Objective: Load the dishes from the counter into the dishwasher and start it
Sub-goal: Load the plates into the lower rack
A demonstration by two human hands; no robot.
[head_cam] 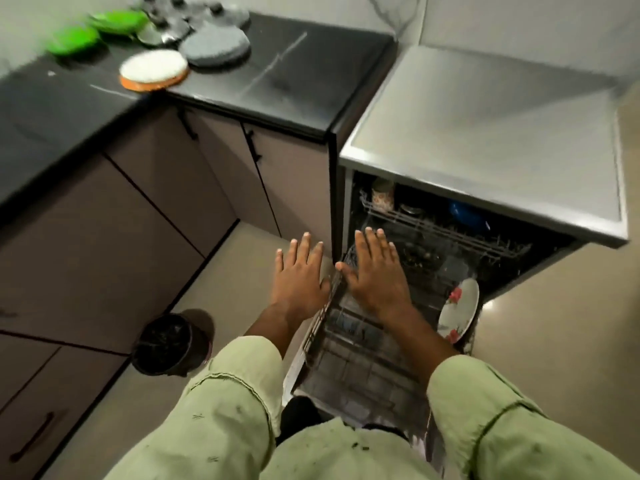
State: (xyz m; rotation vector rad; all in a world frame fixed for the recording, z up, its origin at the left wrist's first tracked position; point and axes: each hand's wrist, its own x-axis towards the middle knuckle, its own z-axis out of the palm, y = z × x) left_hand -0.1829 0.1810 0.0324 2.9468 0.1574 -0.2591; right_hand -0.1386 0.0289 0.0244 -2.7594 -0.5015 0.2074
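Observation:
The dishwasher stands open with its lower rack pulled out over the door. A flowered white plate stands upright at the rack's right side. A mug and a blue dish sit in the upper rack. My left hand hovers flat, fingers spread, just left of the rack, holding nothing. My right hand is flat over the rack's far left corner, also empty. On the black counter lie a white-and-orange plate, a grey plate, green dishes and steel lids.
Brown cabinet doors run below the counter on the left. A small dark bin stands on the beige floor near my left arm. The grey wall sits behind the dishwasher's steel top.

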